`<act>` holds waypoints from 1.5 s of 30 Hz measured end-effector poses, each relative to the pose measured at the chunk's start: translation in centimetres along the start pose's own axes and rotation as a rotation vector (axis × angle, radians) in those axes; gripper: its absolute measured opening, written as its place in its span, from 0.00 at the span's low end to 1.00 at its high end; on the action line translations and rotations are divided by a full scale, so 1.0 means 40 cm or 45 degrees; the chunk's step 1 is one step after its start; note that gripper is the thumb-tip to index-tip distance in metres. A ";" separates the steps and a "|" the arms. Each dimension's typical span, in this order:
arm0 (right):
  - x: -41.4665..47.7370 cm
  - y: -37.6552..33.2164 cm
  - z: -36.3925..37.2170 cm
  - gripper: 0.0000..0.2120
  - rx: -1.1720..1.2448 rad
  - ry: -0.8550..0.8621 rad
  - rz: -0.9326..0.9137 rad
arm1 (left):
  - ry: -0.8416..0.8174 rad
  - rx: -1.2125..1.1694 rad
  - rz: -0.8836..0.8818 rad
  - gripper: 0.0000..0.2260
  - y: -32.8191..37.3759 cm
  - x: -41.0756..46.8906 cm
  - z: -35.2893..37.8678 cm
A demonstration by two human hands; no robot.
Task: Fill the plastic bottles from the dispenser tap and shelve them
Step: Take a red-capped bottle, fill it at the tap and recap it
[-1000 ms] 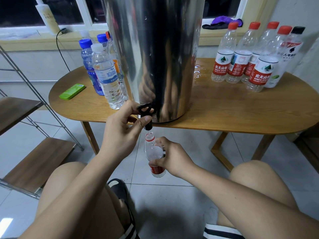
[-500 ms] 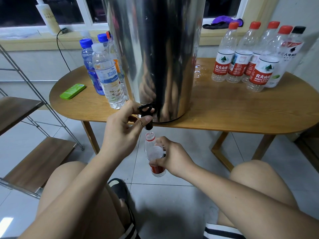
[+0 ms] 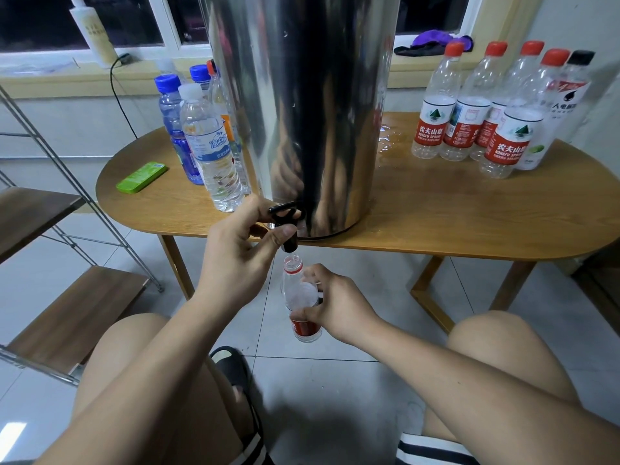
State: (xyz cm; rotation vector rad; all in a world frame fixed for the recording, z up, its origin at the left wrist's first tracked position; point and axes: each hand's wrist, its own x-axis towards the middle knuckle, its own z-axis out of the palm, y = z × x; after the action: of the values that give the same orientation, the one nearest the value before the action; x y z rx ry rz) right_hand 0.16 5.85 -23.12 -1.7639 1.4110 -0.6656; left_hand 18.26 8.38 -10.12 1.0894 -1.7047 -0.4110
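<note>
A tall steel dispenser [image 3: 312,105] stands on the wooden table [image 3: 436,216], its black tap [image 3: 287,218] hanging over the front edge. My left hand [image 3: 238,253] grips the tap lever between thumb and fingers. Right under the spout, my right hand [image 3: 335,305] holds an uncapped clear bottle with a red label [image 3: 300,297] upright, with water running into its neck. Several red-capped bottles [image 3: 469,109] stand at the table's right. Blue- and white-capped bottles [image 3: 208,139] stand left of the dispenser.
A metal-framed rack with wooden shelves [image 3: 67,313] stands at the left. A green flat case [image 3: 142,177] lies on the table's left end. Spilled water [image 3: 385,139] wets the table beside the dispenser. My knees and a black sandal [image 3: 231,367] are below.
</note>
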 end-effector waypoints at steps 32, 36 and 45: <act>-0.003 -0.005 -0.005 0.41 -0.008 0.006 -0.020 | 0.006 -0.029 0.053 0.14 0.015 0.003 -0.001; -0.001 -0.002 -0.005 0.39 -0.015 0.013 -0.027 | 0.009 -0.018 0.051 0.15 0.013 0.003 -0.001; -0.001 0.001 -0.006 0.38 -0.024 0.012 -0.034 | -0.001 -0.028 0.042 0.11 0.006 0.000 -0.002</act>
State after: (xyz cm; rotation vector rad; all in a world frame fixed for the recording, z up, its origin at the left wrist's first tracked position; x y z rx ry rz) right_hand -0.05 5.84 -23.03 -1.7992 1.4062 -0.6774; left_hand 18.24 8.50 -9.91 1.0445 -1.7132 -0.4085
